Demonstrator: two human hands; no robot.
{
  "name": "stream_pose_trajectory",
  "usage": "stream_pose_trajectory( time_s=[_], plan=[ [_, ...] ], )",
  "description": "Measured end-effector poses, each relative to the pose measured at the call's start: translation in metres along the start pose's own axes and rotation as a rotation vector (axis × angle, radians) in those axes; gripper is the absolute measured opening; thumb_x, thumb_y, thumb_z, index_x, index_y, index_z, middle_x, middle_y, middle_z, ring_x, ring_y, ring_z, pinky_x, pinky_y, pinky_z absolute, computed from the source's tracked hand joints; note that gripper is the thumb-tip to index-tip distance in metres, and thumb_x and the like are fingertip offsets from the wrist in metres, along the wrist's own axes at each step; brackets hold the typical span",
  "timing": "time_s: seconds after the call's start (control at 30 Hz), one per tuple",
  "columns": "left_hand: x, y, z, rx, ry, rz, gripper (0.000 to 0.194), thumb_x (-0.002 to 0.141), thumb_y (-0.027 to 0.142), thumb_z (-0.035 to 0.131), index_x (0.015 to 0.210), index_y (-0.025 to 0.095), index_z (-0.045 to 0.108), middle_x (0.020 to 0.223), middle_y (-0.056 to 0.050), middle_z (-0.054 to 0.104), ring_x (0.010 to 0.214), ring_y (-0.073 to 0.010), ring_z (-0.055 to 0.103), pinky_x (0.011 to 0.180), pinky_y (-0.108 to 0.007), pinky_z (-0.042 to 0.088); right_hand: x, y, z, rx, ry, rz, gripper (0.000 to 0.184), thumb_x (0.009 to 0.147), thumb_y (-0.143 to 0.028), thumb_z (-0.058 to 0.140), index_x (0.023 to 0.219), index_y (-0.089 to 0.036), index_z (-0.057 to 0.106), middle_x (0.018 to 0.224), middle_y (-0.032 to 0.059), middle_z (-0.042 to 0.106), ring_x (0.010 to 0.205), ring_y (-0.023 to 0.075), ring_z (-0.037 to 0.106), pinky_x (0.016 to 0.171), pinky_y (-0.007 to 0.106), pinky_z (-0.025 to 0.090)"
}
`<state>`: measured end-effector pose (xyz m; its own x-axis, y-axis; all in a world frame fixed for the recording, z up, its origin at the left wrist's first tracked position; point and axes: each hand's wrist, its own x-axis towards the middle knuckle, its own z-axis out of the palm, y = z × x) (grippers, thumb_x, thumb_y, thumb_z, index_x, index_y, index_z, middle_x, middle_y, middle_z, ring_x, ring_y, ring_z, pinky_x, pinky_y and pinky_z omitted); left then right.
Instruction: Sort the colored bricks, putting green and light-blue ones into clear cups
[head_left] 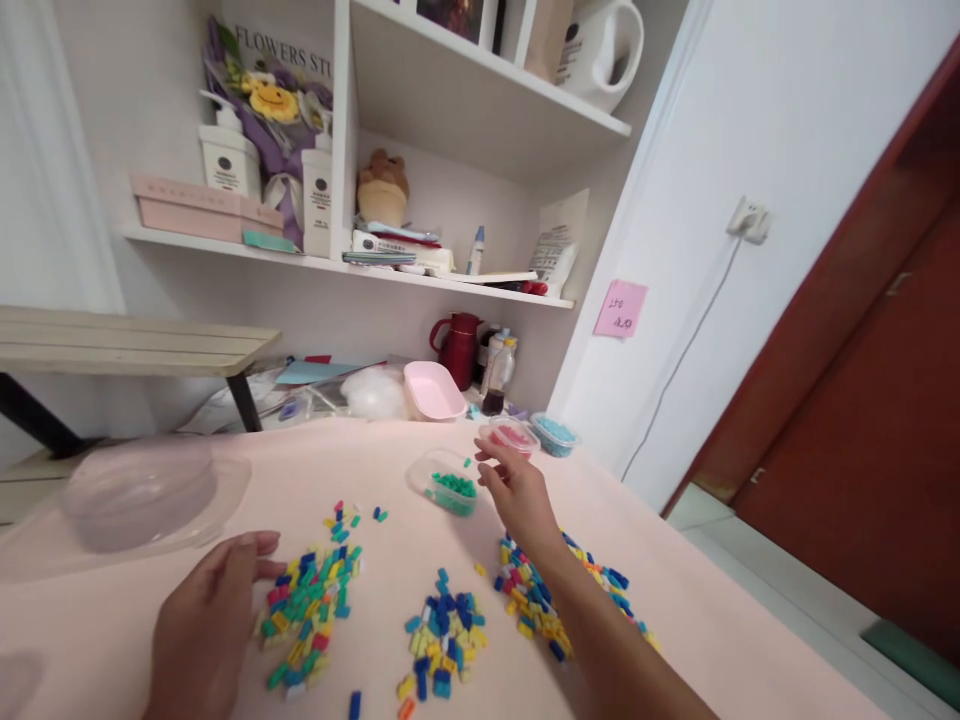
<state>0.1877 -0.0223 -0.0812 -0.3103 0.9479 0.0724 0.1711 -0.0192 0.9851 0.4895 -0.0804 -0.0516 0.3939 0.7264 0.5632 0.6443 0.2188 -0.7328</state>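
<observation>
Left of the clear tub (pixel 421 473) of green toy bricks (pixel 456 486), the left hand (pixel 212 612) rests beside a mixed brick pile (pixel 311 600), its grip impossible to tell; just right of the tub, the right hand (pixel 519 493) hovers, parted and released

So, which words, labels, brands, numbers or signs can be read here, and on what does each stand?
"FLOWERS STU", cut off at right: pale backing behind the yellow smiley flower.
"250", probably, handwritten; the line below is unclear: pink note.
Too small or blurred: print on the pump bottles, pink box, white jug, white pouch and white carton.
</observation>
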Motion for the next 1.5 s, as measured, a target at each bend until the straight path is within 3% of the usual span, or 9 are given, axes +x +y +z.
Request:
stream_pose_trajectory(
  time_s=[0.2,0.3,0.47,0.53,0.67,0.77,1.2,1.37,1.5],
  plan=[
    [-0.005,0.011,-0.003,0.056,-0.031,-0.088,0.031,0.074,0.046,0.052,0.085,0.022,0.069,0.068,-0.004,0.073,0.076,-0.0253,0.067,0.053,-0.030,0.045,-0.007,-0.007,-0.011,0.172,-0.018,0.075,0.035,0.091,-0.039,0.049,0.108,-0.016,0.069,0.087,0.0069,0.070,0.068,0.0174,0.067,0.065,0.032,0.053],
    [-0.005,0.006,-0.001,0.023,-0.026,-0.056,0.032,0.076,0.046,0.052,0.086,0.021,0.069,0.067,-0.002,0.072,0.065,-0.0215,0.065,0.050,-0.028,0.042,-0.018,-0.022,-0.003,0.160,-0.147,0.027,0.027,0.092,-0.035,0.050,0.100,-0.018,0.070,0.086,0.0054,0.071,0.079,0.0187,0.066,0.073,0.032,0.052],
    [-0.001,-0.006,0.001,-0.007,-0.036,-0.007,0.031,0.079,0.046,0.052,0.087,0.021,0.068,0.072,-0.002,0.073,0.063,-0.0184,0.064,0.054,-0.027,0.042,-0.059,-0.057,0.031,0.013,-0.562,-0.195,0.015,0.089,-0.018,0.053,0.091,-0.023,0.068,0.094,0.0029,0.073,0.092,0.0185,0.063,0.087,0.033,0.046],
    [-0.001,-0.005,0.000,-0.007,-0.038,-0.001,0.029,0.080,0.045,0.052,0.086,0.022,0.068,0.071,-0.001,0.072,0.069,-0.0191,0.065,0.057,-0.027,0.044,-0.082,-0.070,0.047,-0.112,-0.622,-0.301,0.009,0.087,-0.024,0.062,0.095,-0.023,0.065,0.097,0.0033,0.072,0.096,0.0210,0.061,0.089,0.037,0.043],
    [0.000,-0.001,-0.003,0.031,-0.046,-0.041,0.025,0.079,0.042,0.052,0.087,0.023,0.068,0.071,0.001,0.071,0.078,-0.0212,0.066,0.064,-0.029,0.046,-0.113,-0.080,0.076,-0.408,-0.683,-0.607,0.034,0.082,-0.053,0.064,0.093,-0.021,0.062,0.089,0.0054,0.066,0.086,0.0246,0.056,0.079,0.041,0.042],
    [0.002,-0.001,-0.003,0.047,-0.071,-0.044,0.025,0.079,0.042,0.053,0.087,0.024,0.069,0.071,0.001,0.072,0.081,-0.0227,0.067,0.066,-0.030,0.046,-0.116,-0.072,0.079,-0.566,-0.652,-0.676,0.024,0.087,-0.042,0.055,0.095,-0.020,0.061,0.092,0.0077,0.063,0.084,0.0244,0.053,0.078,0.043,0.041],
    [0.003,-0.002,0.000,0.093,-0.089,0.017,0.031,0.075,0.043,0.048,0.085,0.023,0.068,0.066,-0.002,0.072,0.078,-0.0235,0.067,0.063,-0.031,0.044,-0.078,-0.015,-0.019,-0.956,-0.500,-0.204,0.018,0.092,-0.016,0.047,0.092,-0.019,0.064,0.097,0.0099,0.066,0.095,0.0254,0.057,0.084,0.040,0.039],
    [0.006,-0.010,0.003,0.053,-0.082,0.031,0.033,0.073,0.046,0.048,0.085,0.022,0.068,0.068,-0.002,0.072,0.077,-0.0234,0.066,0.064,-0.030,0.045,-0.071,-0.014,-0.047,-0.651,-0.388,-0.121,0.032,0.090,-0.013,0.045,0.112,-0.025,0.065,0.117,0.0084,0.064,0.107,0.0251,0.057,0.092,0.041,0.040],
    [0.009,-0.014,0.005,0.029,-0.099,0.079,0.034,0.071,0.046,0.047,0.082,0.022,0.068,0.072,-0.003,0.071,0.077,-0.0242,0.067,0.068,-0.033,0.049,-0.077,-0.027,-0.025,-0.084,-0.438,0.103,0.036,0.088,-0.019,0.046,0.117,-0.026,0.066,0.121,0.0071,0.065,0.111,0.0235,0.059,0.098,0.040,0.043]
  ],
)
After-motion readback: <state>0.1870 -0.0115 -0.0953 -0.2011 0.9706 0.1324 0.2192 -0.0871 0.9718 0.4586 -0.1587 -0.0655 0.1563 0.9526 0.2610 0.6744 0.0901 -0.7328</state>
